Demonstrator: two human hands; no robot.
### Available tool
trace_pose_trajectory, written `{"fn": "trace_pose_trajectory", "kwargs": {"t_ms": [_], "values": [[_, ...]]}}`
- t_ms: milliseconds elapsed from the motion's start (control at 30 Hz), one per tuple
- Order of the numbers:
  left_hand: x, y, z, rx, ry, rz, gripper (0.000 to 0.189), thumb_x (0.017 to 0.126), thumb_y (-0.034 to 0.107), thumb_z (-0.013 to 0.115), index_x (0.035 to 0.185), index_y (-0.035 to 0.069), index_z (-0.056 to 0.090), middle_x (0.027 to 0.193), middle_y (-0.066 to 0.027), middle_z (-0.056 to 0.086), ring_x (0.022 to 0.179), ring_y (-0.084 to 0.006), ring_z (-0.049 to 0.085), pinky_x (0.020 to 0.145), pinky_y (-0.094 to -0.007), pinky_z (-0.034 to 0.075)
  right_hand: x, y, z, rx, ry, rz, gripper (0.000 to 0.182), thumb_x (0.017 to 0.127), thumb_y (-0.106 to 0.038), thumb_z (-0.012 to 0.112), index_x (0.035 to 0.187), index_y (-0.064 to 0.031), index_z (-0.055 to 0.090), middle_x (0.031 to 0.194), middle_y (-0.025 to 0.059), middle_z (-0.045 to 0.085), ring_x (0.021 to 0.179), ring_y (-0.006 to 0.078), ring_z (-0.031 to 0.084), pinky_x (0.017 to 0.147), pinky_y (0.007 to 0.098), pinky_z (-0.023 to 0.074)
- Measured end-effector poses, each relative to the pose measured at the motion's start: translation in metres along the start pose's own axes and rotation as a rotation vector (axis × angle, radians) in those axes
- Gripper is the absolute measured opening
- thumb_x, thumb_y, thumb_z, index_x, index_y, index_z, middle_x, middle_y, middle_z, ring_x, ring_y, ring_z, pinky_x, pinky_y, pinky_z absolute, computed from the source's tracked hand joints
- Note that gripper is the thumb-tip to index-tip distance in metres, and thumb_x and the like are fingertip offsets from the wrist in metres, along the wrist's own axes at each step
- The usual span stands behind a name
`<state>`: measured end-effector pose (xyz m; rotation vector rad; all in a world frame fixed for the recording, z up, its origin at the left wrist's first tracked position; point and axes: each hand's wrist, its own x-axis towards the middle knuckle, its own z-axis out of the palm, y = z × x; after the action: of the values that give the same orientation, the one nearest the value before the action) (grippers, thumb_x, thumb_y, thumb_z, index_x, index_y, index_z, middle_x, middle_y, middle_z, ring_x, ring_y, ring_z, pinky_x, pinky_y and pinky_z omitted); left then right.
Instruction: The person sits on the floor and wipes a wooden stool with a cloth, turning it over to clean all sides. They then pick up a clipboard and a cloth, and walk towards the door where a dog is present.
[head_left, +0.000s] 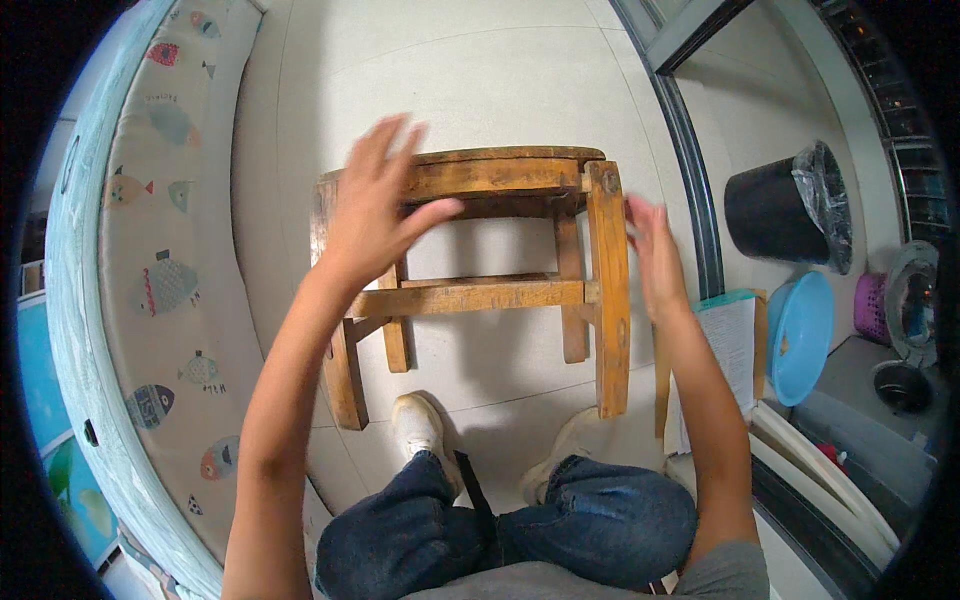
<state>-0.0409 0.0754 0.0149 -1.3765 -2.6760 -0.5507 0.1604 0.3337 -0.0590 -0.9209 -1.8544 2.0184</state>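
Note:
A worn wooden stool (480, 298) is in front of me, its seat edge at the far side and its legs pointing towards my feet. My left hand (373, 199) is over the stool's upper left corner, thumb and fingers spread, blurred, with nothing in it. Whether it touches the wood I cannot tell. Just right of the stool's right front leg (611, 300) is my right hand (656, 259), palm turned inwards. Its fingertips are blurred near the leg's upper part, and it holds nothing. Part of the left front leg is hidden behind my left hand and forearm.
A fabric panel with printed fish (169, 285) and a pale blue rail (75, 247) runs along my left. To the right are a sliding-door track (686, 157), a black bin (772, 210), a blue basin (802, 337) and a board with printed sheets (727, 345).

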Motion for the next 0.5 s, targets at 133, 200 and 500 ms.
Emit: {"fn": "trace_pose_trajectory", "kwargs": {"t_ms": [133, 200, 500], "values": [[-0.069, 0.006, -0.028, -0.202, -0.195, -0.006, 0.068, 0.076, 0.042, 0.068, 0.130, 0.007, 0.047, 0.135, -0.0163, 0.043, 0.126, -0.0338, 0.040, 0.103, -0.0452, 0.034, -0.066, 0.009, -0.005, -0.006, -0.022, 0.232, 0.059, 0.096, -0.050, 0.038, 0.126, -0.0004, 0.047, 0.121, 0.0103, 0.052, 0.113, 0.0191, 0.047, 0.099, 0.0337, 0.0338], [-0.074, 0.033, -0.018, -0.223, -0.288, 0.184, 0.063, 0.074, 0.035, 0.070, 0.128, 0.008, 0.048, 0.130, -0.0141, 0.048, 0.121, -0.0331, 0.045, 0.099, -0.0429, 0.038, -0.077, -0.003, 0.008, 0.005, 0.000, 0.243, 0.053, 0.095, -0.045, 0.044, 0.124, -0.0009, 0.048, 0.117, 0.0085, 0.053, 0.109, 0.0173, 0.047, 0.097, 0.0314, 0.0342], [-0.050, 0.076, 0.051, -0.250, -0.323, 0.281, 0.030, 0.084, 0.031, 0.060, 0.092, 0.004, 0.051, 0.076, -0.0102, 0.060, 0.067, -0.0292, 0.063, 0.056, -0.0393, 0.050, -0.073, 0.001, 0.017, 0.160, -0.078, 0.338, 0.041, 0.093, -0.041, 0.050, 0.112, -0.0042, 0.050, 0.094, 0.0057, 0.058, 0.081, 0.0141, 0.060, 0.078, 0.0326, 0.0525]]}}
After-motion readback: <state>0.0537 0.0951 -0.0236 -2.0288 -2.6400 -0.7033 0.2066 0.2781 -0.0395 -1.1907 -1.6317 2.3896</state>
